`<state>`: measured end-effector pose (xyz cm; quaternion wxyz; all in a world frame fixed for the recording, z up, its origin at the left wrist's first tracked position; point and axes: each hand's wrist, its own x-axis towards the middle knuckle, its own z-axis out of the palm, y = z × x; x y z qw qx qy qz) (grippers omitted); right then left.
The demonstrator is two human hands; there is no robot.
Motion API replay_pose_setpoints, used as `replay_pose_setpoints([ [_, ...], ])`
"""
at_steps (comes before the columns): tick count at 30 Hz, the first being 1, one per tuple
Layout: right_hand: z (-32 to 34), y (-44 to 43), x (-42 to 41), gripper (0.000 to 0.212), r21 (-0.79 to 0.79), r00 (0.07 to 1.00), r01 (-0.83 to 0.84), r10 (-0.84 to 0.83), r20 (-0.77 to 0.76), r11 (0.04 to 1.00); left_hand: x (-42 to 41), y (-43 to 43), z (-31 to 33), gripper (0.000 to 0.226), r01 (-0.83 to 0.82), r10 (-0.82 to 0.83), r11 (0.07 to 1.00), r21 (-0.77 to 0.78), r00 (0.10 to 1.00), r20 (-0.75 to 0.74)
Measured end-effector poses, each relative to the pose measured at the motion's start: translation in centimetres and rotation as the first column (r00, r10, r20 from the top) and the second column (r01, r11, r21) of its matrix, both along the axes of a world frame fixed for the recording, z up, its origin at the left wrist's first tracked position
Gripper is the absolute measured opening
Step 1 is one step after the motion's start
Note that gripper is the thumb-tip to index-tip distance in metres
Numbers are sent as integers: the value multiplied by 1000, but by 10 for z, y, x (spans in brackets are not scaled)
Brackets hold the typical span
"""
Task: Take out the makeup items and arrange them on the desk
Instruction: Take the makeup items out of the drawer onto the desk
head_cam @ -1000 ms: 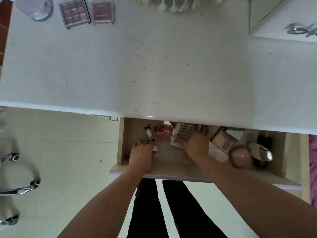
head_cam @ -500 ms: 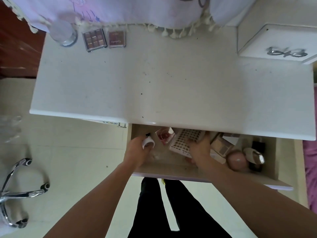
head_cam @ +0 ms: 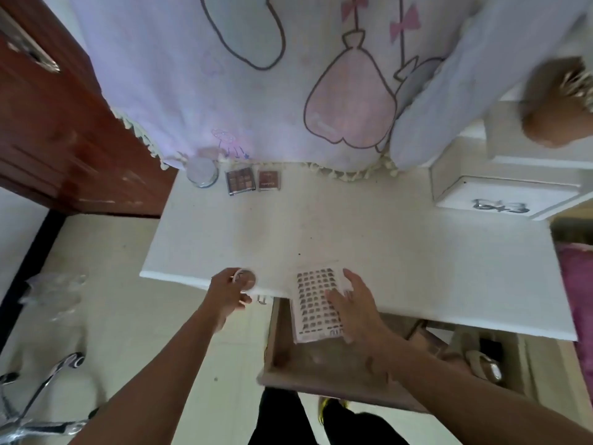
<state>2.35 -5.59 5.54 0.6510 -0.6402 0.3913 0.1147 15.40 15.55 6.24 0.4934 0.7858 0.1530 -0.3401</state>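
My left hand [head_cam: 229,295] grips a small round white compact [head_cam: 246,279] at the front edge of the white desk [head_cam: 353,232]. My right hand [head_cam: 356,305] holds a flat white sheet printed with rows of small dark pieces [head_cam: 316,305], tilted half over the desk edge and half over the open drawer [head_cam: 288,358]. At the back left of the desk lie an eyeshadow palette [head_cam: 240,180] and a smaller pink palette [head_cam: 269,180]. More items lie at the drawer's right end, partly hidden by my right arm.
A round glass jar [head_cam: 202,172] stands beside the palettes. A fringed lilac cloth [head_cam: 272,81] hangs behind the desk. A white drawer box [head_cam: 494,195] sits at the back right. A chair base [head_cam: 41,399] stands on the floor at left, a brown cabinet [head_cam: 54,136] beyond.
Both hands have risen out of the drawer to the desk's front edge, the left carrying the round compact, the right carrying the sheet. The view has tilted up toward the cloth.
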Motion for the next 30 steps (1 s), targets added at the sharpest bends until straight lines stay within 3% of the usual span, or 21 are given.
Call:
replay_pose_setpoints([
  [7,-5,-19,142,52,-202,995,98,-94,31,974,87,17,9,20,-56,55,995,-81,998,-21],
  [14,-30,-28,240,49,-281,963,244,-266,-45,928,170,38,-15,31,-33,28,998,-51,995,-92],
  [16,-37,-31,249,47,-396,966,183,-239,-97,900,189,41,-21,28,-32,30,999,-21,996,-81],
  [20,-50,-35,261,51,-619,941,-98,-130,-313,779,226,53,-33,23,-67,68,998,23,996,-54],
  [26,-56,-28,272,51,-658,927,-155,-123,-355,737,266,69,-48,28,-61,58,995,83,997,45],
  [30,-52,-27,272,50,-690,907,-232,-104,-409,685,278,72,-59,23,54,-108,961,270,976,187],
])
